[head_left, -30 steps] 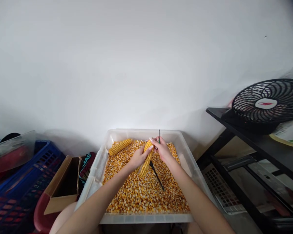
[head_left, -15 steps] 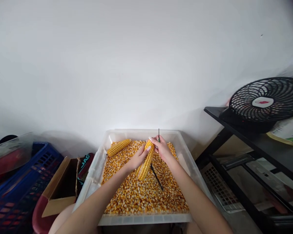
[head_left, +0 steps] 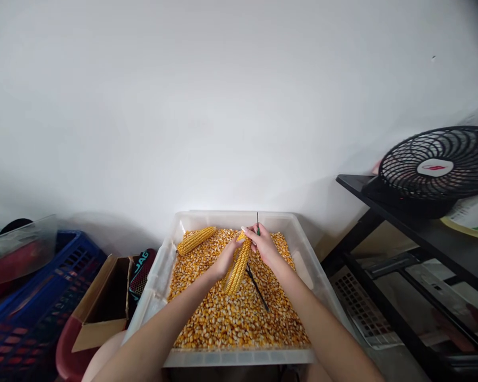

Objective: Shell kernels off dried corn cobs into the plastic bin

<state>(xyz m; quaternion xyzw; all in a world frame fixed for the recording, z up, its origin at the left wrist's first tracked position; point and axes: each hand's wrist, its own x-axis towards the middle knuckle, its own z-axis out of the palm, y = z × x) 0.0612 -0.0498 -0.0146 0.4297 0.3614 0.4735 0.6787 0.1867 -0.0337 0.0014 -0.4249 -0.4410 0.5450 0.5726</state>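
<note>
An ear of corn (head_left: pixel 238 270) with yellow kernels leans over loose grain, its top end away from me. My left hand (head_left: pixel 229 257) wraps round its left side, thumb near the top. With closed fingers, my right hand (head_left: pixel 262 244) touches the top of the ear. It also holds a slim screwdriver-like tool (head_left: pixel 258 225), dark shaft pointing up above a green part; the rest is hidden in the hand. Loose corn kernels (head_left: pixel 239 323) fill the bottom of a translucent plastic bin (head_left: pixel 239 358). A slim black tool (head_left: pixel 258 289) lies on them, right of the ear.
A second ear of corn (head_left: pixel 196 240) rests at the bin's back left. Left of the bin stand a cardboard box (head_left: pixel 97 334), a black mesh item (head_left: pixel 141 271) and a blue crate (head_left: pixel 75 254). A black fan (head_left: pixel 438 167) sits on a dark shelf (head_left: pixel 382 204) at right. Behind is a white wall.
My left hand has shifted slightly down and left along the ear. The ear and the right hand with its tool stay almost in place. The view has shifted slightly.
</note>
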